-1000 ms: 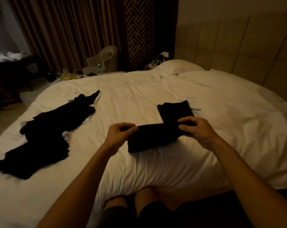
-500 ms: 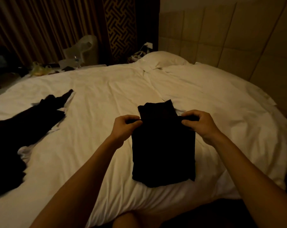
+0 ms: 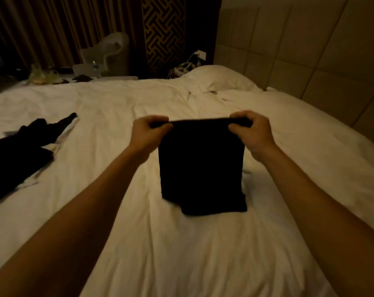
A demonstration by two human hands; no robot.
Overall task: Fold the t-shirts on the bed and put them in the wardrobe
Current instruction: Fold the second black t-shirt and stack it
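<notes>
Unfolded clothes (image 3: pixel 21 151): dark heap at the left edge of the frame, lying on the bed (image 3: pixel 181 243).
My left hand (image 3: pixel 148 133): closed, pinching the left top corner of the black t-shirt (image 3: pixel 201 166).
Black t-shirt: center of frame, folded, hanging between my hands, lower edge touching the bed.
My right hand (image 3: pixel 253 131): closed, pinching the right top corner.
Pillow (image 3: pixel 220 79): upper right of center.
</notes>
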